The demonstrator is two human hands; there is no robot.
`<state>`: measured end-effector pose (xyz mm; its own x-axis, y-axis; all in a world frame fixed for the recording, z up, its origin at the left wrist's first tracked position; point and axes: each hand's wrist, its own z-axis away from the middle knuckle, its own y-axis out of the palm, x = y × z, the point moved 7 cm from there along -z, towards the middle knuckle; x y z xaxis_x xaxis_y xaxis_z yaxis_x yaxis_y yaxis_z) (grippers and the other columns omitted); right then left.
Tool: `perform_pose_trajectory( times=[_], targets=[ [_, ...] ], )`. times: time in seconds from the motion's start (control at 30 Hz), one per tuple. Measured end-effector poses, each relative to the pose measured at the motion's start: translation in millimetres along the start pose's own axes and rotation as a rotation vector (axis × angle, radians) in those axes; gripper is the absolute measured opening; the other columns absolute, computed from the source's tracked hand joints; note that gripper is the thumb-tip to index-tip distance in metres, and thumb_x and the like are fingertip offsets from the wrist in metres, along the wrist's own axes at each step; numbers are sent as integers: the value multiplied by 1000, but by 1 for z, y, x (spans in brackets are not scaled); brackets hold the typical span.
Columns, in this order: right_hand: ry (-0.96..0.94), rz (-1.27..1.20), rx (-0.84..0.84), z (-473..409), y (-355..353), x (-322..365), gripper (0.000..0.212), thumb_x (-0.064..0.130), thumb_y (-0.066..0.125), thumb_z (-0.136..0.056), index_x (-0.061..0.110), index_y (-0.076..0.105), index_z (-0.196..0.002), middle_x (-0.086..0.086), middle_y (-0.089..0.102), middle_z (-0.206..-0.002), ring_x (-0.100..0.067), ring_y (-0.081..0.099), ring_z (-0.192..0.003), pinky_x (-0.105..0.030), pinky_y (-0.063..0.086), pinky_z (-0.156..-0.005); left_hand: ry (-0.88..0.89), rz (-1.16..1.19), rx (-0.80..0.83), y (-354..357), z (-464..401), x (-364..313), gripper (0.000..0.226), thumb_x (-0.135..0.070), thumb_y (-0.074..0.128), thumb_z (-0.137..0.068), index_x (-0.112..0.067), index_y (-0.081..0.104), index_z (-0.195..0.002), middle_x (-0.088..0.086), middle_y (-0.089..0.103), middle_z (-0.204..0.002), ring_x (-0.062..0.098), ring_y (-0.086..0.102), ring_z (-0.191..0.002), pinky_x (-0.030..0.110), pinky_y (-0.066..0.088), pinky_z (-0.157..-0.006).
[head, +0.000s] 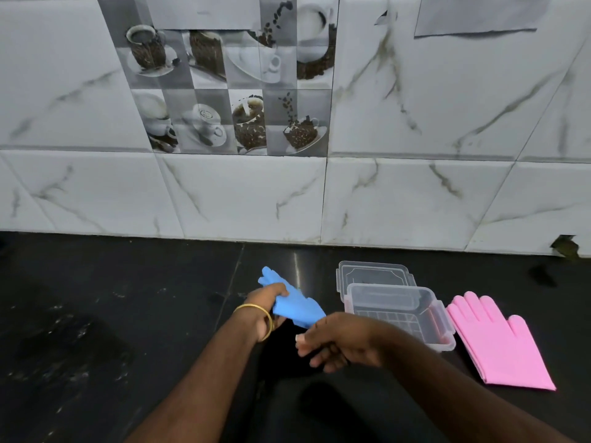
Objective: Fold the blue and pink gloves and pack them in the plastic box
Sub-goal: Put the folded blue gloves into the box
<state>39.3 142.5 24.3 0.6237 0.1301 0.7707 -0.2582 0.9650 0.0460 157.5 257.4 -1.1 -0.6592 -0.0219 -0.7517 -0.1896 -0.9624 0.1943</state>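
The blue gloves (295, 303) are lifted above the dark counter, finger ends pointing up and to the left. My left hand (265, 310), with a gold bangle on the wrist, grips them near the middle. My right hand (335, 342) holds their lower cuff end, fingers curled. The clear plastic box (399, 314) stands open just right of my hands, with nothing visible inside. Its clear lid (374, 274) lies behind it. The pink gloves (499, 342) lie flat in a stack on the counter to the right of the box, fingers pointing away from me.
The black counter (112, 314) runs to a marble-tiled wall (256, 193) at the back. A chipped hole in the tile (566, 247) shows at the far right, where the wall meets the counter.
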Motion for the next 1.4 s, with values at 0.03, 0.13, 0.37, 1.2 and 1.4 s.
perform_pose_trajectory(
  times=[0.03, 0.13, 0.37, 1.2, 1.4],
  targets=[
    [7, -31, 17, 3, 2, -2, 57, 50, 83, -66, 14, 71, -108, -4, 74, -109, -12, 69, -80, -25, 55, -69, 36, 38, 3, 5, 4, -11, 18, -7, 61, -81, -5, 65, -98, 13, 72, -72, 23, 68, -58, 24, 52, -45],
    [-19, -247, -36, 8, -2, 5, 80, 70, 69, -71, 10, 61, -122, -10, 72, -116, -22, 71, -92, -32, 57, -72, 152, 100, 14, 25, 18, -38, 23, -5, 65, -78, -7, 65, -102, 12, 71, -84, 22, 67, -70, 25, 54, -49],
    [-529, -973, -477, 38, -70, 58, 52, 45, 70, -83, 12, 64, -122, -10, 75, -104, -24, 72, -90, -37, 57, -80, 297, 360, 285, 111, 53, -50, 36, 1, 68, -81, -2, 62, -116, 22, 70, -110, 35, 69, -99, 43, 60, -80],
    [-307, -748, -443, 114, -191, -7, 34, 3, 64, -80, 3, 66, -114, -19, 74, -109, -33, 73, -92, -42, 62, -73, -86, 597, 800, 203, 39, 9, 108, -90, 54, -51, -10, 67, -122, 20, 60, -130, 41, 57, -119, 65, 44, -94],
    [-216, -413, -659, 105, -206, -35, 33, 2, 63, -82, 0, 64, -115, -17, 73, -106, -32, 70, -92, -40, 57, -81, -73, 266, 595, 190, 28, 43, 59, -35, 78, -72, -9, 64, -123, 19, 67, -117, 37, 67, -102, 55, 55, -79]
  ],
)
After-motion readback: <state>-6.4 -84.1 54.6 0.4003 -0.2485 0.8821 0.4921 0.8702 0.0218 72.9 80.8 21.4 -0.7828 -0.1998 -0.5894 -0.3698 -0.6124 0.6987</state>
